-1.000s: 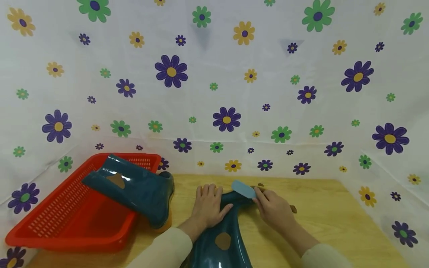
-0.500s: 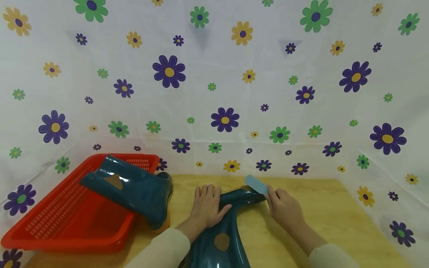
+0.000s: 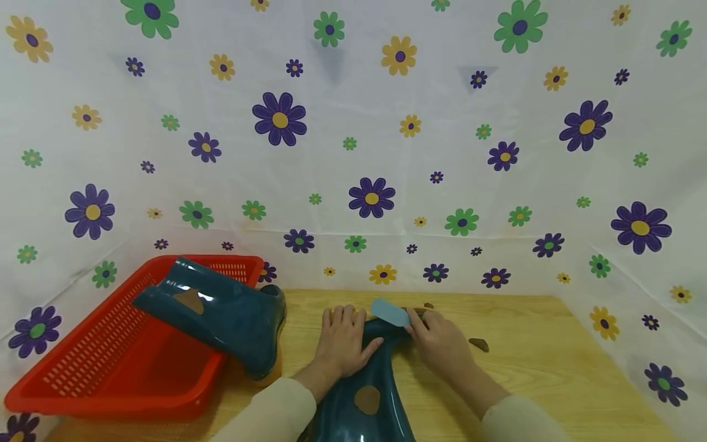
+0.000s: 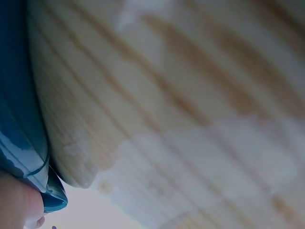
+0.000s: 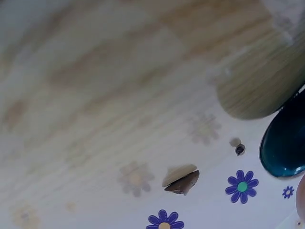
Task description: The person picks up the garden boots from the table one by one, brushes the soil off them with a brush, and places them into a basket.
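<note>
The left hand [image 3: 341,344] rests on a glossy dark-teal rubber boot [image 3: 348,423], its fingers extended and its thumb out to the side, gripping nothing. That boot lies on the pale wooden table [image 3: 541,356], its foot turned right, a rounded brown patch [image 3: 367,399] on its shaft. The right hand [image 3: 442,344] pinches a flat light-blue scraper [image 3: 389,312] between thumb and forefinger — how far the other fingers curl I cannot tell. The blade is over the foot's far edge; contact is unclear. Two brown fragments [image 3: 478,344] lie beyond the right hand. A matching teal boot [image 3: 232,313] leans across the red plastic basket [image 3: 105,405].
</note>
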The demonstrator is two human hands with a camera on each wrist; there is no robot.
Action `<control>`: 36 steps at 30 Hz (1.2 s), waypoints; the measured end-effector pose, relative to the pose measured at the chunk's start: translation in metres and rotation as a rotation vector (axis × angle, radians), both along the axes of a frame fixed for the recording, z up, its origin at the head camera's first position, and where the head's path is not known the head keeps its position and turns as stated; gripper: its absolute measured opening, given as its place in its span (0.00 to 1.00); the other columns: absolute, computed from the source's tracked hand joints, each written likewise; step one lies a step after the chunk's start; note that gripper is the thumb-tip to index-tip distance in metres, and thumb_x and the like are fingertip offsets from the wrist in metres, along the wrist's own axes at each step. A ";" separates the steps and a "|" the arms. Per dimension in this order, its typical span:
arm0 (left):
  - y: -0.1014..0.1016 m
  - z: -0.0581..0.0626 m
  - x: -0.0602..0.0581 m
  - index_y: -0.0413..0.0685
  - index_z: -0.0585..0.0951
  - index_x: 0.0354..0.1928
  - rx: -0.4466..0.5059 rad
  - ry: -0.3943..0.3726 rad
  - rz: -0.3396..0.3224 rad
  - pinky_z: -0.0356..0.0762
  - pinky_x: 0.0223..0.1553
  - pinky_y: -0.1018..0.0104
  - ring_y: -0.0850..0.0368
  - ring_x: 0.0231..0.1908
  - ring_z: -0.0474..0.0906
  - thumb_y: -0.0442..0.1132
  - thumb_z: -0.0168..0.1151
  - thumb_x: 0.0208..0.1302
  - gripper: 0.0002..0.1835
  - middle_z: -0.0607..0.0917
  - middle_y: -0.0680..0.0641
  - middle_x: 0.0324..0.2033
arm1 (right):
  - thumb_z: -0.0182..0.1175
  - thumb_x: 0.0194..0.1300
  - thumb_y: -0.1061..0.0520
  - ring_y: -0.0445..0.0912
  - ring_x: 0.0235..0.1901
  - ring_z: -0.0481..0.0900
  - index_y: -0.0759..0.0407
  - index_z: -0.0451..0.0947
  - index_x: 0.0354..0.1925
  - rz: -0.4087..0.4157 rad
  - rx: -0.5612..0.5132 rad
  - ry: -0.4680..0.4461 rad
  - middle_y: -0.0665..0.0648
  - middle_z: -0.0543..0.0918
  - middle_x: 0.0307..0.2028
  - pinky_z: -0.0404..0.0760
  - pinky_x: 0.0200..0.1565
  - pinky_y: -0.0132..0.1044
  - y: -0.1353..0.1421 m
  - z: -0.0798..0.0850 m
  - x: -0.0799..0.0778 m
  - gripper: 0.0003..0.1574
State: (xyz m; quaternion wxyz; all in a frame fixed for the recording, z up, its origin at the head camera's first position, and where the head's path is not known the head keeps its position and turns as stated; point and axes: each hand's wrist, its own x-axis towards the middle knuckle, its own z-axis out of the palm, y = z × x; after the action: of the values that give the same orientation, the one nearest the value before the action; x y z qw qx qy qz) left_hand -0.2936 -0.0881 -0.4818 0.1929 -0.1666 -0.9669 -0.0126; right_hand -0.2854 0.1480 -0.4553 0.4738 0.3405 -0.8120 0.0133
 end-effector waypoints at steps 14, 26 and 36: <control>-0.004 -0.002 -0.002 0.51 0.71 0.61 -0.029 0.047 0.004 0.60 0.60 0.44 0.44 0.55 0.66 0.72 0.41 0.70 0.36 0.74 0.43 0.53 | 0.36 0.82 0.46 0.45 0.21 0.66 0.64 0.82 0.52 0.016 -0.028 0.020 0.57 0.72 0.23 0.67 0.19 0.32 0.035 -0.003 -0.001 0.32; -0.001 -0.008 -0.002 0.50 0.71 0.58 -0.001 0.068 -0.011 0.60 0.58 0.44 0.44 0.52 0.66 0.69 0.42 0.71 0.32 0.73 0.43 0.51 | 0.38 0.81 0.44 0.49 0.28 0.76 0.64 0.81 0.54 -0.017 -0.087 -0.069 0.59 0.79 0.30 0.80 0.27 0.38 0.002 -0.005 -0.005 0.32; -0.001 -0.005 -0.001 0.50 0.71 0.58 0.001 0.080 -0.018 0.60 0.58 0.44 0.44 0.52 0.66 0.68 0.43 0.71 0.31 0.73 0.42 0.51 | 0.35 0.82 0.46 0.47 0.24 0.69 0.64 0.82 0.55 -0.037 -0.059 -0.027 0.59 0.76 0.27 0.71 0.22 0.33 0.014 -0.003 -0.001 0.33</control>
State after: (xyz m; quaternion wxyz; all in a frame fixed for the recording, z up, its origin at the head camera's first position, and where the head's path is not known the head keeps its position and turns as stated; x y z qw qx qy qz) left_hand -0.2950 -0.0892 -0.4866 0.2316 -0.1755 -0.9568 -0.0079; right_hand -0.2860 0.1622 -0.4581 0.4726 0.3113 -0.8238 0.0330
